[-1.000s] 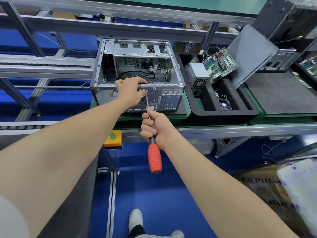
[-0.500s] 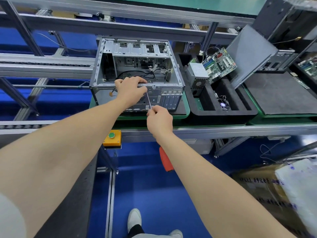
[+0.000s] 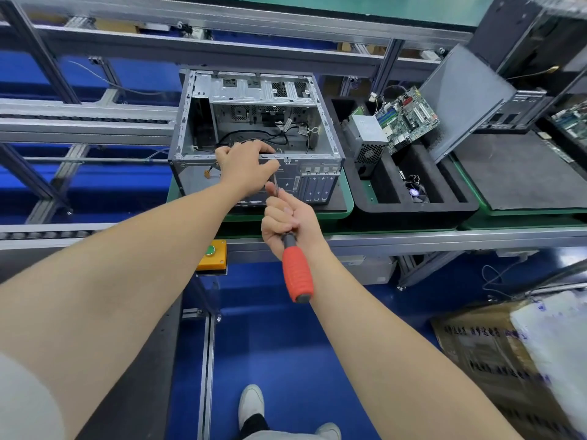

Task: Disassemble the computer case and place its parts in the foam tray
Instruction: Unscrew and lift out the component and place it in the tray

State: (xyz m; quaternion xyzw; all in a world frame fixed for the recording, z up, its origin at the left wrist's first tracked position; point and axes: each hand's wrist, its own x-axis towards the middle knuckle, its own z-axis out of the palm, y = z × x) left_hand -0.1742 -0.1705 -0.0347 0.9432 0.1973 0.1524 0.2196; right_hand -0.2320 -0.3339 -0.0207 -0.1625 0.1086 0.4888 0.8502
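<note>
Rear of computer case (image 3: 257, 100), screwdriver (image 3: 297, 274) applied.
Left grip (image 3: 246, 168) clasps the case's top edge on the surface (image 3: 347, 201); right grip (image 3: 286, 222), just below, fists the screwdriver. Wrist has rolled since the last frame, exposing the red handle.

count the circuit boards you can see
2: one board leaning in the foam tray beside the power supply, a second board at the far right edge, cut off. Others may be hidden.

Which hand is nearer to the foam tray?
Right. The right hand, gripping the screwdriver, is left of the tray; the left hand grips the case rim, farther left.
</note>
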